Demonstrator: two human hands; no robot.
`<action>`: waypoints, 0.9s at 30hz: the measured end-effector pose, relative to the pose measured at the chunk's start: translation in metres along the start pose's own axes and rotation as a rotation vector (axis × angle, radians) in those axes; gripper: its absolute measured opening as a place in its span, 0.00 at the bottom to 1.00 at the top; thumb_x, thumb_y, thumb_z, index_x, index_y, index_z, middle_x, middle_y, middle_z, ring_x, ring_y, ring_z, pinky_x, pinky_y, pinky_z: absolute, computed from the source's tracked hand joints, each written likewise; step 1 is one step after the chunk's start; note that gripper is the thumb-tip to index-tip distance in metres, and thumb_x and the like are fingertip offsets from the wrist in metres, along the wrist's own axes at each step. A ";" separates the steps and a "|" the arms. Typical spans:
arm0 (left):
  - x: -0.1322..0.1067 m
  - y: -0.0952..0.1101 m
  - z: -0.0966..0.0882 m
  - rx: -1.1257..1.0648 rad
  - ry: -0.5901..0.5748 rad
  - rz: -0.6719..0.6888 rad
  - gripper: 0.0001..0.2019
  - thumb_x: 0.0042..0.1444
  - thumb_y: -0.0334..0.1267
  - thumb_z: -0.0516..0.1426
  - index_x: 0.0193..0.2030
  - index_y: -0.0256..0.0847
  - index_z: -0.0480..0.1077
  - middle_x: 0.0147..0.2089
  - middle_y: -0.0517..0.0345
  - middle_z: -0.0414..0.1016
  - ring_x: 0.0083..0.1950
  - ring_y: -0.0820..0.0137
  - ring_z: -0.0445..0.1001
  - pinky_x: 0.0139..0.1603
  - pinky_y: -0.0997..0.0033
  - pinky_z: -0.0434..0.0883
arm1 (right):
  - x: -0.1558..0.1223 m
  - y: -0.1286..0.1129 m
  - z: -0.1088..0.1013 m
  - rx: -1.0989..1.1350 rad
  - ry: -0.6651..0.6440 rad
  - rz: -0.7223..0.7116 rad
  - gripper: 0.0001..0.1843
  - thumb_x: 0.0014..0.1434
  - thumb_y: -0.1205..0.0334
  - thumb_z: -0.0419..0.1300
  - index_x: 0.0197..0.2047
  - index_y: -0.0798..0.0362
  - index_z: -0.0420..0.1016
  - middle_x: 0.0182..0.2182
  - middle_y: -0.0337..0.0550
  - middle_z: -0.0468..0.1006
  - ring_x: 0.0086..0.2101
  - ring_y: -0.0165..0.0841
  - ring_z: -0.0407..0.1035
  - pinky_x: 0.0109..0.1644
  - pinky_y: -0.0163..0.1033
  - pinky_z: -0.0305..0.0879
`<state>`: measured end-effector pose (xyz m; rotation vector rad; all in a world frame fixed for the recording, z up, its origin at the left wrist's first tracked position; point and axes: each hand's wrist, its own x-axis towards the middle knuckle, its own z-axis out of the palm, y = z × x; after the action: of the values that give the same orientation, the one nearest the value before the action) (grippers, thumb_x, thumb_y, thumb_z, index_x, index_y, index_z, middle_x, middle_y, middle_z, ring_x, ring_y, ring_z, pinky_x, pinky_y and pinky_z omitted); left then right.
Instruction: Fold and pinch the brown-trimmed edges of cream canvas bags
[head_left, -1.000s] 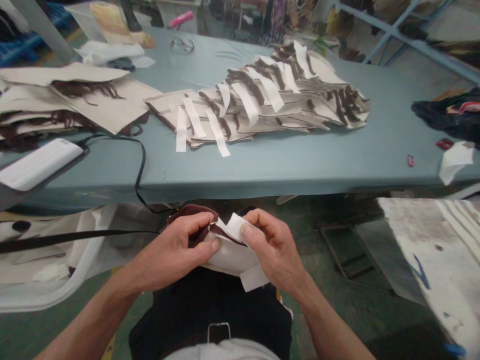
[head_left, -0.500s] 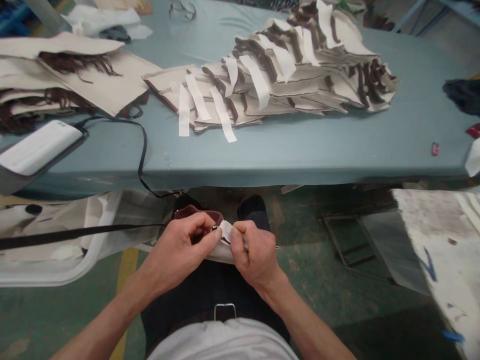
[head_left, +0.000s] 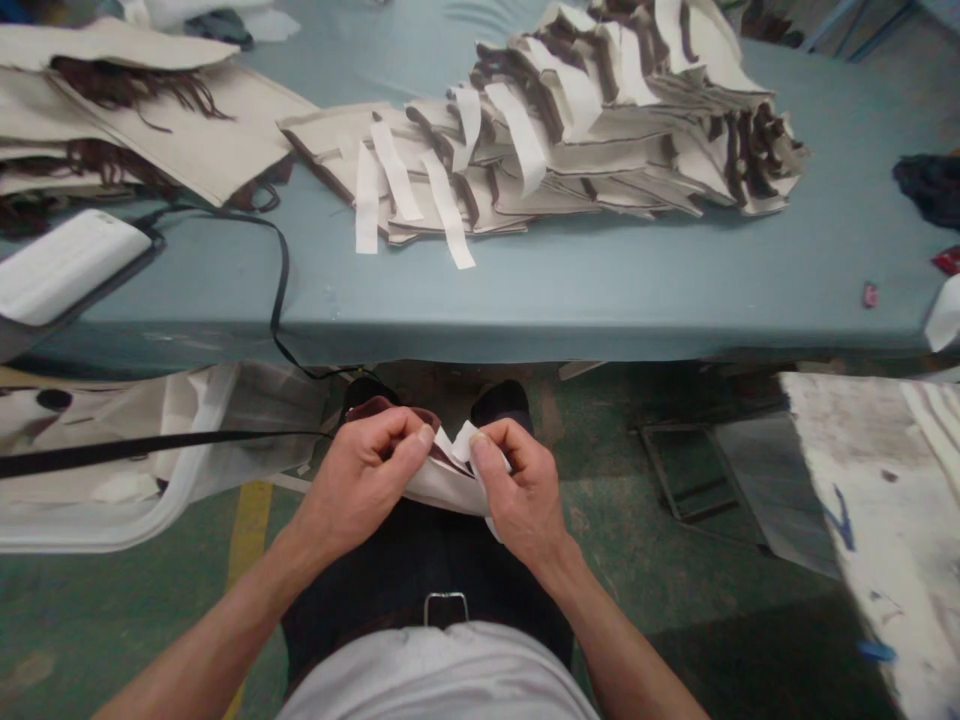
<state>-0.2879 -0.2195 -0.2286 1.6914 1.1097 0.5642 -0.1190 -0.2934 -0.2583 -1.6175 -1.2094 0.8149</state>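
Over my lap I hold a cream fabric piece with a maroon edge (head_left: 442, 485), folded and bunched between my hands. My left hand (head_left: 364, 475) pinches the maroon-edged fold between thumb and fingers. My right hand (head_left: 521, 485) grips the white layer just beside it, with the fingertips of both hands nearly touching. Part of the fold is hidden behind my fingers. A large overlapping stack of cream pieces with brown trim and white strips (head_left: 570, 160) lies on the blue-grey table (head_left: 600, 310), beyond my reach line.
A black cord (head_left: 279, 280) hangs over the table edge, and a black strap (head_left: 150, 445) runs left from my hands. A white plastic tub (head_left: 112, 520) stands at lower left, a paint-stained white sack (head_left: 877, 500) at right. More cream pieces (head_left: 150, 130) lie at the table's left.
My hands have come closer together on the fabric, and the thin grey item in my right fingers no longer shows. The view has tilted slightly downward.
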 end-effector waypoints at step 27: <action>0.006 0.010 -0.001 -0.386 -0.141 -0.107 0.26 0.71 0.52 0.56 0.23 0.39 0.65 0.22 0.63 0.62 0.24 0.76 0.59 0.23 0.76 0.58 | 0.023 -0.058 -0.037 -0.170 -0.152 -0.074 0.14 0.64 0.59 0.65 0.27 0.51 0.72 0.23 0.32 0.74 0.23 0.25 0.63 0.29 0.34 0.56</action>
<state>-0.2821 -0.2150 -0.2202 1.3096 0.9164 0.5430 -0.0988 -0.2767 -0.1910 -1.6584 -1.4716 0.8186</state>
